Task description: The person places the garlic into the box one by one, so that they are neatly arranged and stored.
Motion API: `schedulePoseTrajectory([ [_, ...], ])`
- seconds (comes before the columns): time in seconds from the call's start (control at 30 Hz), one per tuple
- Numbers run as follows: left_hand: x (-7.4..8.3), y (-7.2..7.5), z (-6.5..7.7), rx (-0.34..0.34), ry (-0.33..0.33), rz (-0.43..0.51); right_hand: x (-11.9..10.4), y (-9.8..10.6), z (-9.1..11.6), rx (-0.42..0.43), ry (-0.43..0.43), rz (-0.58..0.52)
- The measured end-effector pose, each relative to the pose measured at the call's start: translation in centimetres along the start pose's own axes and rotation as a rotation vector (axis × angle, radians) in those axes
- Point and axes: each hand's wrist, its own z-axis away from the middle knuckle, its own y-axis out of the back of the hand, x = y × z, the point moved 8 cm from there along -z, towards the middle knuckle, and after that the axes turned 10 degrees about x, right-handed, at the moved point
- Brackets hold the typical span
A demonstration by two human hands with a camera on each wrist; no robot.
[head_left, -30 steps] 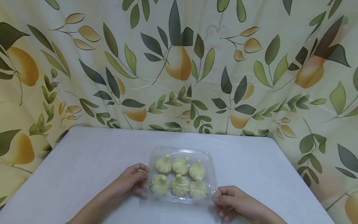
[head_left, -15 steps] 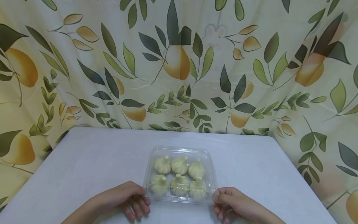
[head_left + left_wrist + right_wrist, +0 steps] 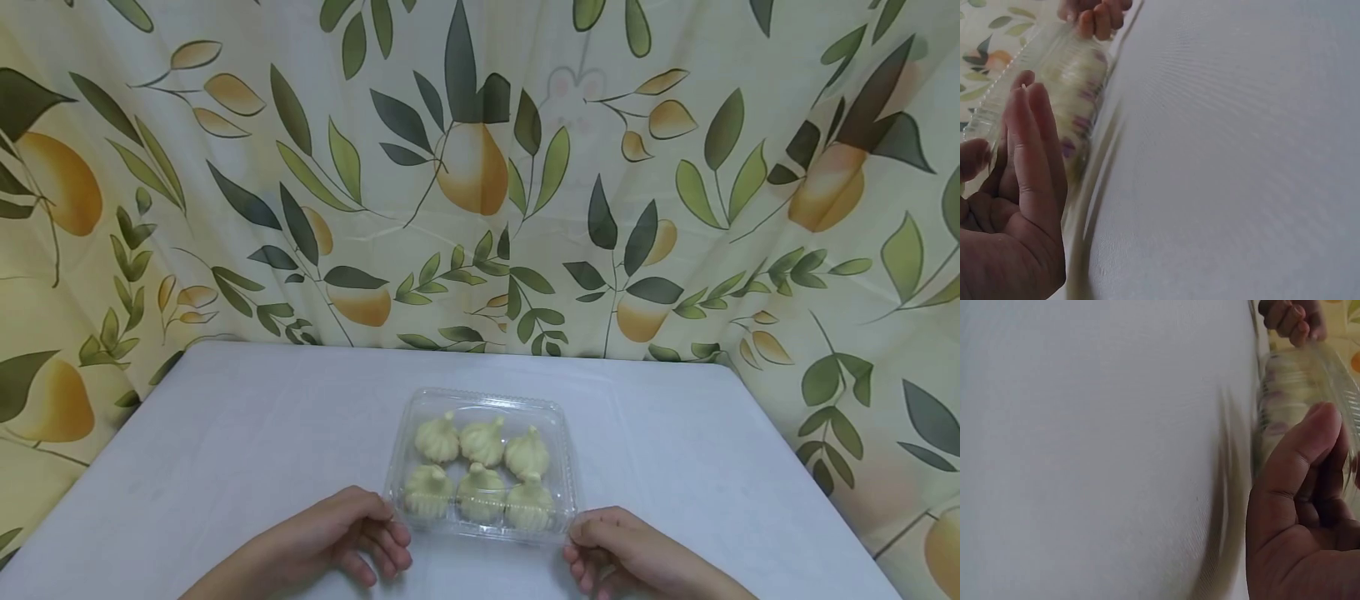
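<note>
A clear plastic clamshell container [image 3: 487, 402], lid closed, stands in front of me in the head view. Inside lie several pale, pleated pieces shaped like garlic bulbs [image 3: 481, 493], in two rows. My left hand [image 3: 337, 533] pinches the near left corner between thumb and index finger, the other fingers extending below. At the near right corner, my right hand [image 3: 626, 546] pinches the rim, its remaining fingers curled underneath. Both wrist views show the container's side wall [image 3: 1063, 69] beyond the fingers, with blurred purple patches low on the contents.
A table under a white cloth [image 3: 247, 433] carries the container. Behind and at both sides hangs a curtain [image 3: 480, 275] printed with leaves and yellow fruit.
My left hand has slid from the container's left side down to its near left corner. The right hand keeps its pinch, shifting slightly. The container has barely moved.
</note>
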Motion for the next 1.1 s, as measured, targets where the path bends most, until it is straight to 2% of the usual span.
schedulePoseTrajectory([
  [0.27,0.03,-0.03,-0.06,-0.012,0.016,0.022,0.08,-0.29,-0.1,-0.04,-0.001,-0.088],
  [0.5,0.11,0.14,-0.18,-0.014,0.01,0.014,0.23,-0.26,-0.3,-0.046,0.003,-0.112],
  [0.93,-0.1,0.1,-0.02,-0.039,0.014,0.008,0.39,-0.27,-0.92,0.037,0.038,-0.065],
  [1.1,-0.29,0.15,-0.11,-0.009,0.011,-0.015,0.3,-0.12,-0.59,0.038,0.01,-0.05],
])
